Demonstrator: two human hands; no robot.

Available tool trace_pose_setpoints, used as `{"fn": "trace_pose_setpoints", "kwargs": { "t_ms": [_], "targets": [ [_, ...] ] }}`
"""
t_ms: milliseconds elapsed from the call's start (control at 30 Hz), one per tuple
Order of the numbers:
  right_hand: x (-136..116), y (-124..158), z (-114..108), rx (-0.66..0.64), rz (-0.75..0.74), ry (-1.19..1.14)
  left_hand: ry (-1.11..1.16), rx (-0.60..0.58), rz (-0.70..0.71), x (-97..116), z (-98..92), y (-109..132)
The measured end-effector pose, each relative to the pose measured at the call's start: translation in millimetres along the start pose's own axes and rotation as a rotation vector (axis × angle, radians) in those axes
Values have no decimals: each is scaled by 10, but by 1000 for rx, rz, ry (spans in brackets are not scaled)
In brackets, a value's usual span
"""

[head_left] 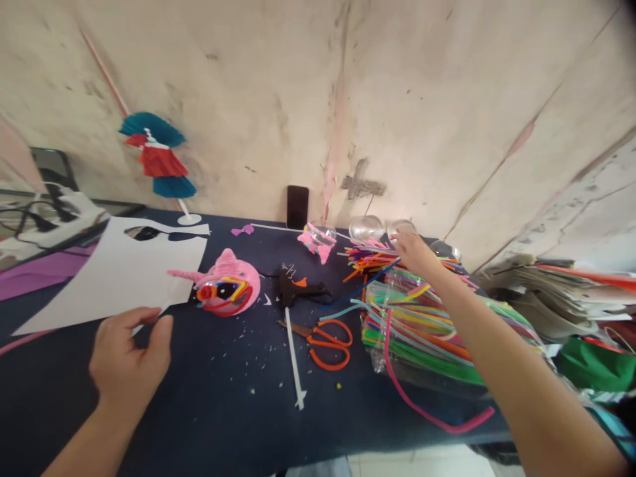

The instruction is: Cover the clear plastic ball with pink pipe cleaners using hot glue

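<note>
prob pink fig (238,273) mostly built, sheet (144,278) part-cut, loose stems (370,255) left; l hand (132,354) half-curled, r hand (413,250) by stems, can't tell grips.

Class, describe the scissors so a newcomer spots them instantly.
On the dark blue table, find the plastic bag of pipe cleaners. Left of it, nearer the viewer than the black glue gun, lie the scissors: two orange loop handles mark them out.

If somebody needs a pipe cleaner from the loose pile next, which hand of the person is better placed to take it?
Probably the right hand, because it is beside the loose pile, near the clear cups. The left hand is far from it, close to the white sheet.
</note>
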State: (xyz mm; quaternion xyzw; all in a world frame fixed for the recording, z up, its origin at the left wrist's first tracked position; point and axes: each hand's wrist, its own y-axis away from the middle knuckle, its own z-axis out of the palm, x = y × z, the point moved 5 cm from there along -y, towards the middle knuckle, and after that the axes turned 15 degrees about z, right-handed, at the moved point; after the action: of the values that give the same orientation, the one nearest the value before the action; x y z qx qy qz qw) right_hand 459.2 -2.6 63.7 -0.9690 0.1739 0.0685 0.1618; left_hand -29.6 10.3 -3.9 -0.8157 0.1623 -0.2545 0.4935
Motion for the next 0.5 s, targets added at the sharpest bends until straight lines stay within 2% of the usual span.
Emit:
{"fn": "trace_pose_setpoints", "kwargs": {
  "t_ms": [100, 333, 467, 500],
  "targets": [
    [-89, -231, 192, -115, 8, 69, 4, -9, 12, 17, -31, -10],
    [38, -654, 412, -136, 168, 160, 34, -28, 45, -54, 2, 8],
    [-3, -747, 556, -173, 165, 102, 51, 42, 157, -59, 2, 41],
    [-28, -757, 583, -177, 153, 71, 70, 24, 167, -58, 10, 48]
  ]
}}
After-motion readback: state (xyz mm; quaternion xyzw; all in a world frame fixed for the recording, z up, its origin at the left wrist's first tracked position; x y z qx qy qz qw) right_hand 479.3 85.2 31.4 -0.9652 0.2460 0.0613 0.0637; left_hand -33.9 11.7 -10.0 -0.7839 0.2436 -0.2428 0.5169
